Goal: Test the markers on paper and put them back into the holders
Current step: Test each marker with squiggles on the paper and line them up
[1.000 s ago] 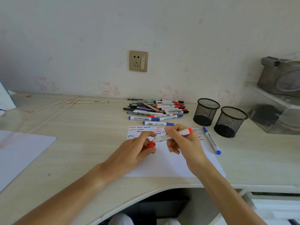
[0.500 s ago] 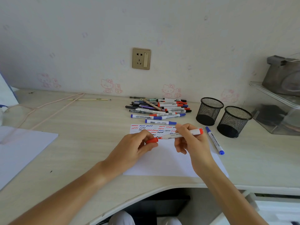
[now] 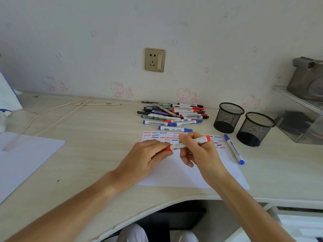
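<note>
While both hands grip a red marker point(image 3: 187, 144), two mesh holders point(image 3: 229, 117) stand empty.

A home bedroom desk point(image 3: 97, 130); cartoon-cat wallpaper point(image 3: 120, 89); a wall socket point(image 3: 154, 59); a marker pile point(image 3: 173, 114).

Bearing on pale desk point(image 3: 97, 151): paper point(image 3: 176, 172), marker pile point(image 3: 172, 114), two mesh holders point(image 3: 229, 117), loose blue marker point(image 3: 234, 149).

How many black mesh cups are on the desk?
2. One mesh pen holder stands right of the marker pile, near the wall. The other mesh pen holder stands beside it, further right and nearer the person. Both look empty.
</note>
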